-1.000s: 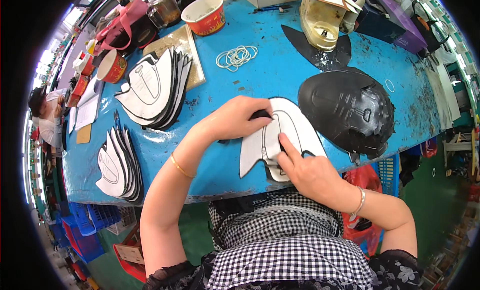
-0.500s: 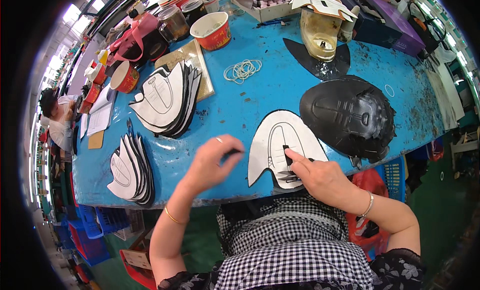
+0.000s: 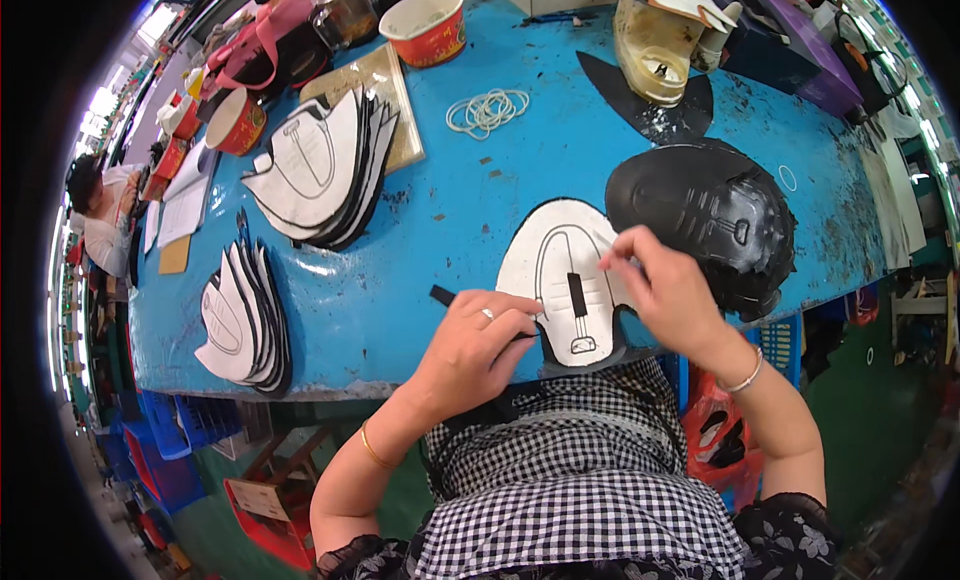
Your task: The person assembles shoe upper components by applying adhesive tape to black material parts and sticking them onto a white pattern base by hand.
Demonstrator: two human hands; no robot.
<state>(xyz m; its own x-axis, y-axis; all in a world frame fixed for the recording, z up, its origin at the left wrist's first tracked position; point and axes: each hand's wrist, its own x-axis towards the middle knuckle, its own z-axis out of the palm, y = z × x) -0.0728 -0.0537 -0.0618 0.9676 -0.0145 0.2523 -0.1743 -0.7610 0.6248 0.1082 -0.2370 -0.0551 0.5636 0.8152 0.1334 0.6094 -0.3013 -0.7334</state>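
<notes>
A white upper piece (image 3: 548, 242) with black edging and a drawn outline lies at the table's near edge. A short black strip (image 3: 577, 295) sits lengthwise on its middle. My left hand (image 3: 475, 348) is closed at the piece's left edge, fingertips reaching over it. The end of another black strip (image 3: 440, 296) sticks out beyond its knuckles, and dark material shows between thumb and forefinger. Over the piece's right side, my right hand (image 3: 668, 292) has thumb and fingers pinched together; what they hold, if anything, I cannot make out.
Black moulded pieces (image 3: 700, 215) lie stacked to the right. Two stacks of white pieces, a farther one (image 3: 310, 170) and a nearer one (image 3: 235, 325), stand left. Rubber bands (image 3: 487, 112), a red paper bowl (image 3: 425, 30) and a stained tan container (image 3: 650, 55) are farther back.
My left hand has moved right and down to the white piece's edge. My right hand has lifted off its middle toward the right, uncovering the black strip. The snips no longer show.
</notes>
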